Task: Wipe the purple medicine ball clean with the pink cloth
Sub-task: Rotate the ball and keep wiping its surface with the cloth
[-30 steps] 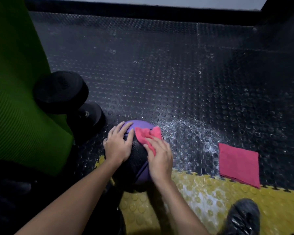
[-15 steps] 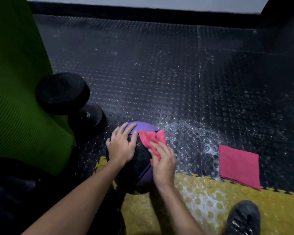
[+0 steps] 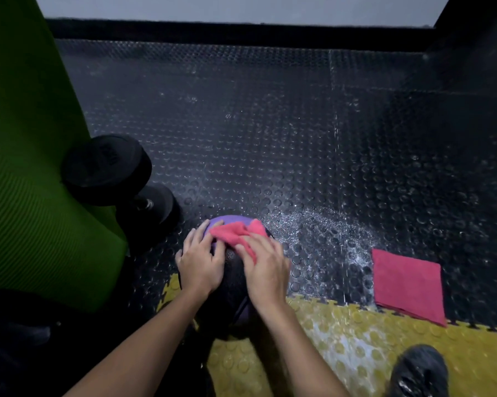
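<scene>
While left hand point(image 3: 201, 265) rests on ball point(image 3: 230, 220) | right hand point(image 3: 265, 270) presses cloth point(image 3: 232, 232)

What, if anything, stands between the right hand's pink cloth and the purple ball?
Nothing visible. The right hand presses the pink cloth straight onto the top of the purple medicine ball. The left hand rests on the ball beside the cloth.

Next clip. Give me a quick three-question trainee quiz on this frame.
1. True or false: the left hand and right hand are both on the medicine ball.
2. The folded spare cloth lies: A on the floor right of the ball; B on the ball; C in the left hand.
3. Fill in: the black weight left of the ball is a ____.
Key: 1 true; 2 A; 3 dumbbell.
</scene>
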